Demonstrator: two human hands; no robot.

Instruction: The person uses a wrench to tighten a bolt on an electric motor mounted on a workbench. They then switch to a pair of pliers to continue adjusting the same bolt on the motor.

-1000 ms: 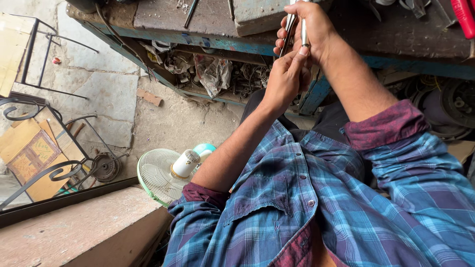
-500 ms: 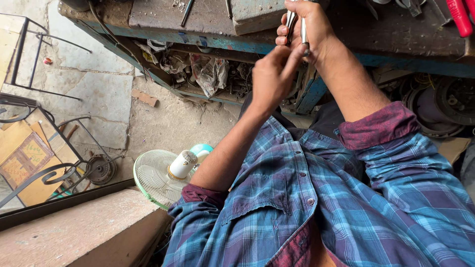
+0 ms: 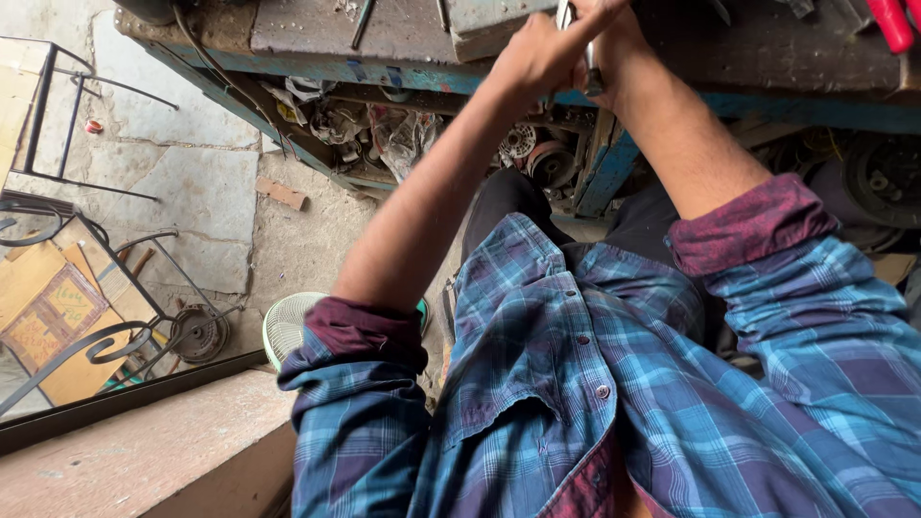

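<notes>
The fingers of the left hand [image 3: 542, 53] curl shut around a thin metal tool [image 3: 587, 67], with the thumb side up near the top edge of the view. The right hand [image 3: 614, 38] closes on the same metal tool from the other side, its fingers wrapped tight, so both hands meet on it and touch each other. The tool's lower end hangs just over the front edge of the work surface [image 3: 317, 29], a worn slab with a chipped blue rim.

Below that edge, an open shelf [image 3: 403, 134] under the surface is stuffed with crumpled plastic bags, small round metal parts and pulleys, packed close together. Further right, beneath the surface, dark wheel-like parts [image 3: 878, 177] sit in shadow.

Both forearms are bare below rolled blue plaid sleeves [image 3: 365, 384] with maroon lining. On the floor beside the left elbow lies a pale fan guard [image 3: 288, 326], partly hidden by the sleeve. Flattened cardboard [image 3: 48, 307] and black curled ironwork [image 3: 106, 341] lie at the far left.
</notes>
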